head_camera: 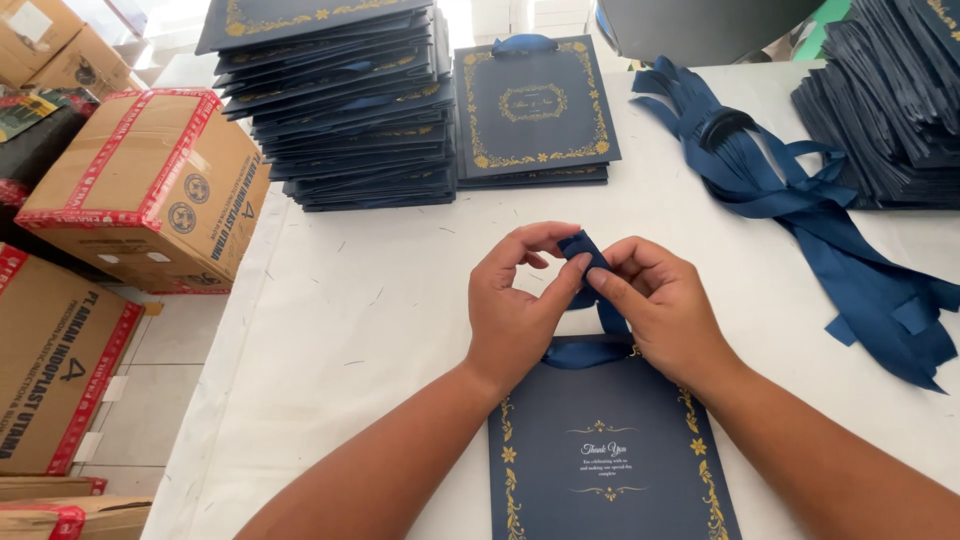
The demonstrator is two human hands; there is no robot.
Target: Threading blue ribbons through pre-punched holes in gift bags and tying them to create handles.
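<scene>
Left hand [515, 305] and right hand [660, 305] pinch navy ribbon [590, 275] between fingertips, just above navy gift bag [605, 450] flat on bench [380, 300]. Loose ribbons [830, 230] well right of right hand.

**White table, tiled floor, daylight**

A table [330, 330] under a white cloth fills most of the view. To its left, pale floor tiles [150, 400] show between stacked cardboard boxes [150, 185] sealed with red tape. Strong daylight [180, 20] washes in at the top left. A dark rounded shape [700, 25] stands behind the table.
</scene>
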